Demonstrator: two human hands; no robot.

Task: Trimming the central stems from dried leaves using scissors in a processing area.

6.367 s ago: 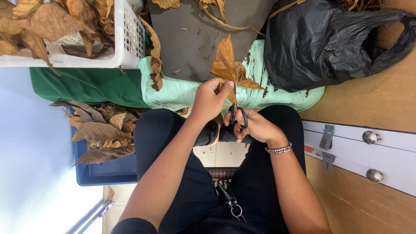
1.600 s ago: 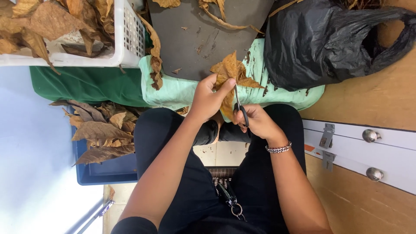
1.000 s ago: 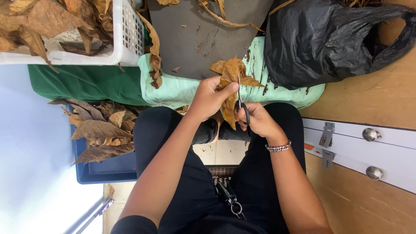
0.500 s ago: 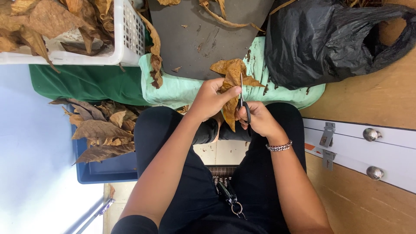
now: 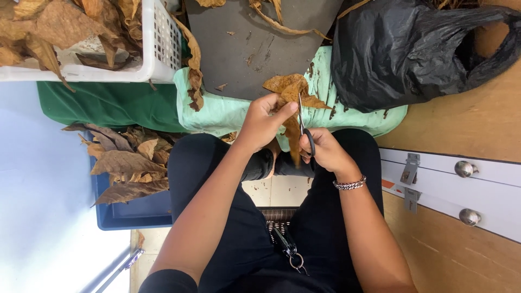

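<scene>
Head view. The left hand (image 5: 263, 120) grasps a dried brown leaf (image 5: 290, 92), fingers closed on its near edge, holding it above the lap and in front of the mint-green cloth (image 5: 217, 111). The right hand (image 5: 323, 149) grips a pair of scissors (image 5: 304, 122), fingers through the dark handles; the blades point away from the person and lie against the leaf. A metal bracelet (image 5: 350, 184) sits on the right wrist.

Beyond the hands a grey board (image 5: 244, 43) rests on the cloth, with leaf scraps on it. A black plastic bag (image 5: 412, 49) lies to the right. A white basket (image 5: 157, 49) of dried leaves stands top left. A blue tray (image 5: 135, 211) with more leaves sits beside the left leg.
</scene>
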